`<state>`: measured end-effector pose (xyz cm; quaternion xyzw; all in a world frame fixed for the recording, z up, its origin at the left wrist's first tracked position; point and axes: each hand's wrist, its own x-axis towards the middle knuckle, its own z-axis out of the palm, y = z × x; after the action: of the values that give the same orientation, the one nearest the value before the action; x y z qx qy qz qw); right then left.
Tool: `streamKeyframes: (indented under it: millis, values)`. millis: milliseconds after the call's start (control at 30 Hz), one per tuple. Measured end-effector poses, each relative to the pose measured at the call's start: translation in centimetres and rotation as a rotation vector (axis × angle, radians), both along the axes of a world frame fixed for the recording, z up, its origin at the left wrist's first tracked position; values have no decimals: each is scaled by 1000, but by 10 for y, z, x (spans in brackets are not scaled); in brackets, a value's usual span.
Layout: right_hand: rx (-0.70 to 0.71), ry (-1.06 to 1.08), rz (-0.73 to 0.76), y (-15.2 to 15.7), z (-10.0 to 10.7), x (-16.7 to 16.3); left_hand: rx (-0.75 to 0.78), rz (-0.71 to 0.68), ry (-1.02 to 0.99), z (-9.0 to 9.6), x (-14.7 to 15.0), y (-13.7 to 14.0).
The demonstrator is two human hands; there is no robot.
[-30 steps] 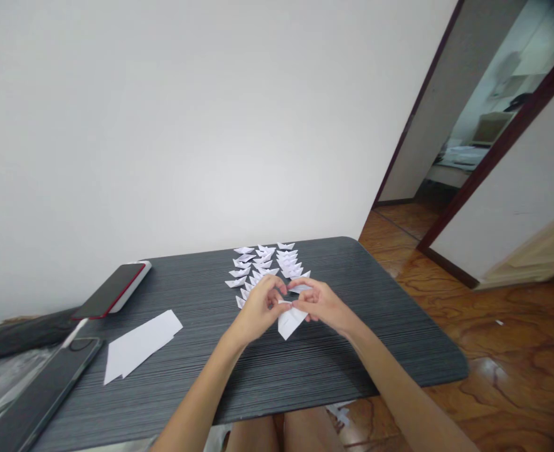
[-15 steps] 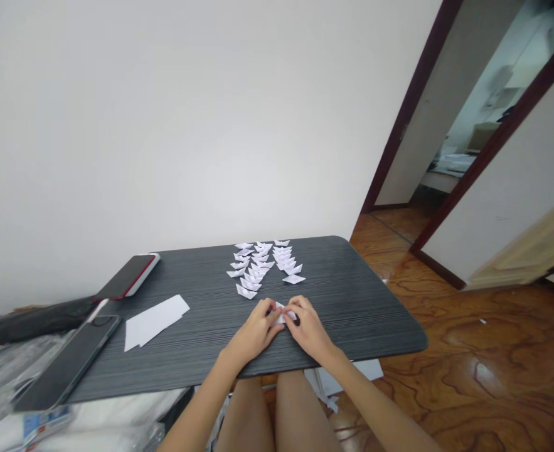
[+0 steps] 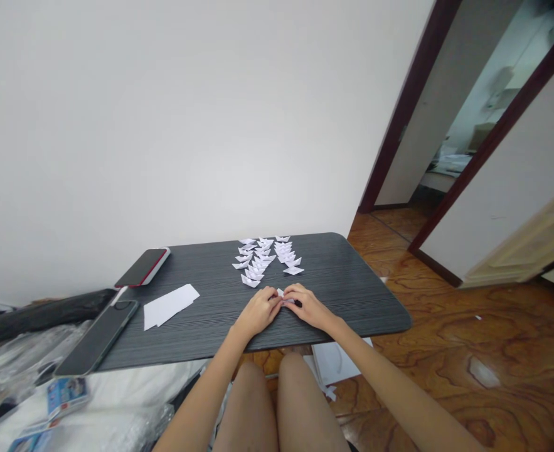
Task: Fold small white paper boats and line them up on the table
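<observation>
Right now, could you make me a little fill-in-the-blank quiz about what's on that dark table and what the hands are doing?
1. Both hands, the left hand and the right hand, press a small piece of white ____ between them on the table.
2. The folded paper boats lie in rows ____ the hands, toward the wall.
3. The phone with the ____ edge lies at the table's far left corner.
4. The flat paper sheets lie to the ____ of the hands.

Missing words: paper; beyond; red; left

White paper boats [image 3: 263,257]; dark grey striped table [image 3: 352,295].
</observation>
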<state>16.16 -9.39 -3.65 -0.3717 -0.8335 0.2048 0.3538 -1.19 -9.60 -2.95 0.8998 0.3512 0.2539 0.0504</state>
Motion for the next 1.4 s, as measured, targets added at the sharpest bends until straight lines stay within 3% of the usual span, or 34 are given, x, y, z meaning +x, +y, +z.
streamKeyframes:
  millis: [233, 367, 500, 667, 833, 1067, 1400]
  values:
    - [-75, 94, -95, 4, -6, 0, -125, 9, -162, -2, -4, 7]
    - [-230, 278, -177, 12, -11, -3, -283, 36, -374, -5, -8, 14]
    - [-436, 447, -96, 18, -9, -6, -410, 49, -570, -4, -10, 16]
    - [-627, 561, 28, 19, -4, -8, -464, 51, -703, 1, -12, 15]
    - [-616, 663, -110, 21, -8, -13, -491, 143, -706, -3, -13, 16]
    - [-613, 710, -170, 21, -13, -17, -770, 232, -895, -6, -7, 15]
    - [-612, 675, -165, 19, -12, -16, -823, 225, -951, -10, -6, 18]
